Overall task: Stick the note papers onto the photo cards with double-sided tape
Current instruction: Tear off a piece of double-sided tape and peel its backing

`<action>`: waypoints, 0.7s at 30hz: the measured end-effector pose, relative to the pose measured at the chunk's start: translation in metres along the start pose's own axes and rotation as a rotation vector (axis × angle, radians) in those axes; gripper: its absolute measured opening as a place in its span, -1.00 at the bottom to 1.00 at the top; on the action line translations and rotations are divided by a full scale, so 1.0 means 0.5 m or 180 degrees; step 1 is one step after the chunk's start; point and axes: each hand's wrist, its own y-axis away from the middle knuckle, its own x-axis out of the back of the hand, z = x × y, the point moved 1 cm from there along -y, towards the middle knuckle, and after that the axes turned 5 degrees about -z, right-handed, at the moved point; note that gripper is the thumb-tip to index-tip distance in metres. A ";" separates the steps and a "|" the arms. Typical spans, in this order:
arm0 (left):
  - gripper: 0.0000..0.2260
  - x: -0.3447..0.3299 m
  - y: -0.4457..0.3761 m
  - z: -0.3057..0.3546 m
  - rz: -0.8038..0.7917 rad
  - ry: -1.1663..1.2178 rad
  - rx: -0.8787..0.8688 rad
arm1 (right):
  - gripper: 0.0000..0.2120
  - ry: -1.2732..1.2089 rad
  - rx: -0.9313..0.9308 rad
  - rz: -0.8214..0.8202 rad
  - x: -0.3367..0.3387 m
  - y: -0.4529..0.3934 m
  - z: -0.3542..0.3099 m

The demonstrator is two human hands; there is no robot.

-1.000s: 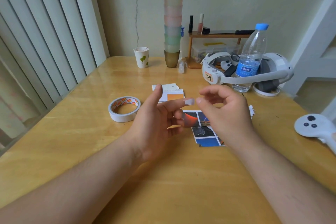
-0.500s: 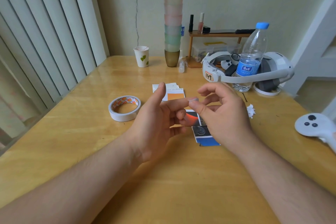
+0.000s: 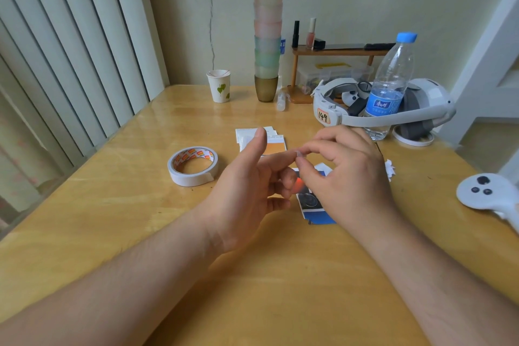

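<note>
Pale vertical blinds (image 3: 70,45) down the left edge of the frame. Honey-coloured wooden tabletop (image 3: 112,219) across the lower two thirds. Left of centre, flat on the wood, a roll of double-sided tape (image 3: 193,166), white with an orange-printed core. Behind it, toward the upper middle, a paper cup (image 3: 219,89) with a green leaf print, then a tall stack of frosted tumblers (image 3: 268,28) rising nearly to the top edge.

At centre, the left hand (image 3: 247,191) raised above the tabletop, thumb upright, index finger stretched to the right, the remaining fingers loosely curled. Just behind its thumb, a small fanned pile of note papers (image 3: 273,143), white with one orange sheet on top. At the tip of the index finger, a tiny pale piece of tape (image 3: 300,154), met there by the right hand (image 3: 345,177), whose thumb and forefinger close together on it in a pinch. Beneath and between both hands, photo cards (image 3: 311,205) lying flat, dark and blue prints partly hidden by the right hand.

Right of centre, a white headset (image 3: 393,109) labelled 149 with a blue-capped water bottle (image 3: 390,87) standing in front. Far right, a white controller (image 3: 486,191) at the frame edge.
</note>
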 end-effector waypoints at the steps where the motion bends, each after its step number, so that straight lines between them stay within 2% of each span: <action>1: -0.27 -0.001 0.000 0.000 -0.0011 -0.0002 -0.0010 | -0.92 0.0069 0.0030 0.0025 -0.001 0.000 -0.002; 12: -0.35 -0.016 0.005 0.006 -0.0079 0.0002 -0.0032 | -0.96 0.0386 0.0225 0.0238 -0.005 -0.004 -0.008; 21: -0.38 -0.019 0.004 0.004 -0.0054 -0.0019 -0.0025 | -0.90 0.0435 0.0227 0.0037 -0.010 -0.005 -0.007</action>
